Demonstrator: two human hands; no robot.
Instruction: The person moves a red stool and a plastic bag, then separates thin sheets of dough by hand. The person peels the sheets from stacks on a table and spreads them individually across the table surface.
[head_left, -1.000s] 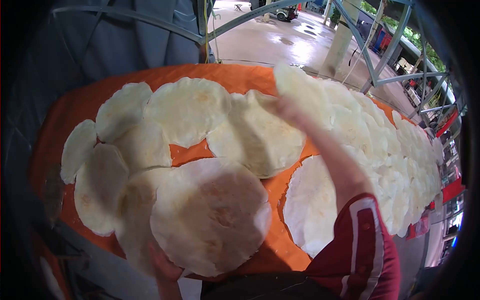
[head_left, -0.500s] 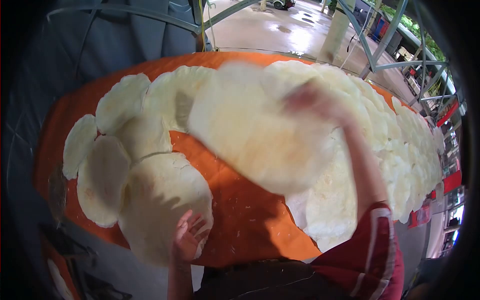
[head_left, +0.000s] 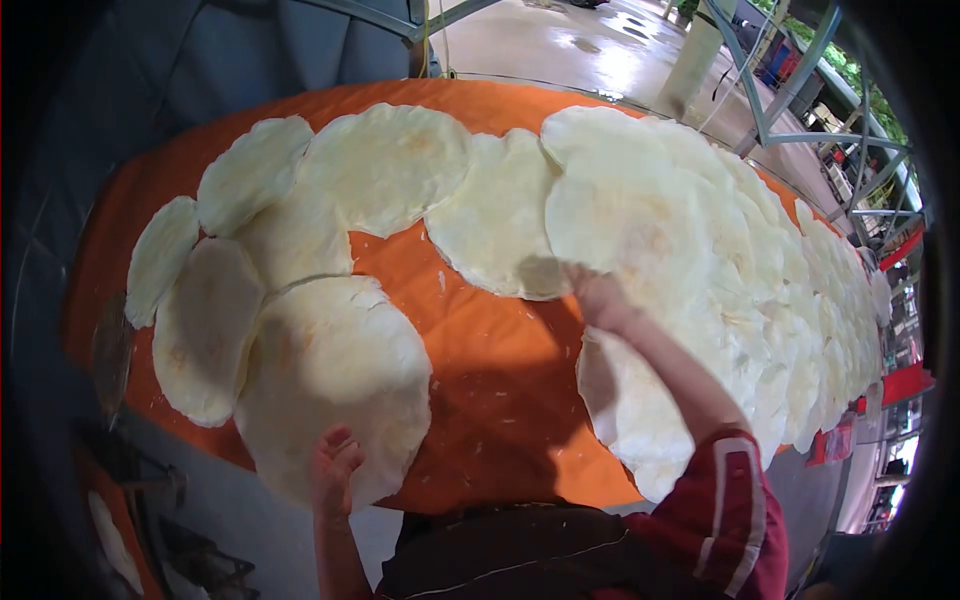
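Head view gives me the left hand (head_left: 338, 465) nearest, half open with fingers loosely curled, over a round near flatbread (head_left: 350, 350) on the orange cloth (head_left: 485, 400). Farther across, I see the right hand (head_left: 603, 300) at the lower left edge of a broad flatbread (head_left: 625, 215) overlapping others; I cannot tell whether it grips. Beyond lies shiny floor (head_left: 545, 45).

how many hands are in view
2: the left hand by the large near-left flatbread; the right hand at the lower-left edge of another flatbread, right of centre. No others show.
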